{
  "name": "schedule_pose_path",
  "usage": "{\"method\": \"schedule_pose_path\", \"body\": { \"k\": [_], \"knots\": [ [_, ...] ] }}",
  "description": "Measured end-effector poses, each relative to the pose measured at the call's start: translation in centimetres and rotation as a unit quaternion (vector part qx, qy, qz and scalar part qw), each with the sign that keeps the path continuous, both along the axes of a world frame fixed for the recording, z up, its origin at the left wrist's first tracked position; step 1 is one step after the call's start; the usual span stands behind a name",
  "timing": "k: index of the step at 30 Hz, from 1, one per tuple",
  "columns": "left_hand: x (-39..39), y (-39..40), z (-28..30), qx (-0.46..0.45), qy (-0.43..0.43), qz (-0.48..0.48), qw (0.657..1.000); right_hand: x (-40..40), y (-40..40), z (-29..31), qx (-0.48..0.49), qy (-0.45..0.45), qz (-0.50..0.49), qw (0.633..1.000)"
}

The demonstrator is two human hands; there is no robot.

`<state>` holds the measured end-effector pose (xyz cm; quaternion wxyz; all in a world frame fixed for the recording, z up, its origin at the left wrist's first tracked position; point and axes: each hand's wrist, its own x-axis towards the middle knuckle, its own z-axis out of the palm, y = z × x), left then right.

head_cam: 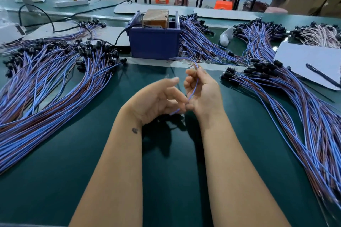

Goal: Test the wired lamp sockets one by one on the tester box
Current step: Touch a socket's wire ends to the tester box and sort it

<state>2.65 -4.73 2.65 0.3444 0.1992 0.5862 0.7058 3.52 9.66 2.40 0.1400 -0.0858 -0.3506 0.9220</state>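
From the head camera, both hands meet over the green worktop [55,153], just in front of the blue tester box [154,41]. The right hand [202,90] has its fingers curled round a single blue wire [194,86], which arcs up past the fingertips toward the box. The left hand [159,99] is loosely curled, its lower fingers pinching the same wire at its near end beside the right palm. Whether a socket sits on that wire cannot be told; its ends are blurred. A large pile of wired sockets [55,72] fans out on the left and another pile [295,101] runs down the right, both well apart from the hands. A pen [322,75] lies on a grey sheet [310,61] at the far right. The likely risk is that the thin wire slips from so light a pinch, or that its free end snags a neighbouring pile, mixing tested pieces with untested ones.
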Motion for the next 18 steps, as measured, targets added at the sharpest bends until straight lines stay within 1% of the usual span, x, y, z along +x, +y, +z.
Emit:
{"method": "schedule_pose_path", "body": {
  "k": [2,3,4,5,7,9,10,11,13,15,17,18],
  "knots": [
    [-0.9,0.1,-0.5,-0.005,0.009,0.16,0.987,0.2,-0.2,0.2,-0.002,0.013,0.047,0.999],
    [-1.2,0.1,-0.7,-0.007,0.015,0.232,0.972,0.3,-0.3,0.3,0.02,0.016,0.07,0.997],
    [-1.5,0.2,-0.9,-0.005,0.024,0.281,0.959,0.4,-0.6,0.4,0.054,0.017,0.091,0.994],
    [-1.6,0.3,-1.0,-0.004,0.037,0.3,0.953,0.6,-1.0,0.4,0.096,0.015,0.106,0.99],
    [-1.5,0.5,-1.1,-0.004,0.07,0.289,0.955,0.7,-1.9,0.4,0.201,-0.005,0.106,0.974],
    [-1.1,0.6,-1.0,0.008,0.076,0.286,0.955,0.7,-2.6,0.3,0.324,-0.031,0.076,0.942],
    [-1.0,0.6,-0.8,0.01,0.072,0.285,0.956,0.7,-2.9,0.2,0.364,-0.035,0.064,0.929],
    [-0.9,0.4,-0.7,0.008,0.064,0.278,0.958,0.7,-3.1,0.1,0.379,-0.036,0.058,0.923],
    [-0.9,0.0,-0.5,0.002,0.045,0.245,0.968,0.7,-2.8,0.2,0.344,-0.039,0.067,0.936],
    [-0.9,-0.2,-0.5,-0.009,0.043,0.219,0.975,0.7,-2.0,0.3,0.268,-0.043,0.119,0.955],
    [-0.9,0.0,-0.5,-0.034,0.069,0.22,0.973,0.8,-1.2,0.4,0.228,-0.049,0.18,0.956],
    [-0.8,0.3,-0.6,-0.045,0.084,0.228,0.969,0.8,-1.1,0.4,0.231,-0.048,0.191,0.953]
  ]
}}
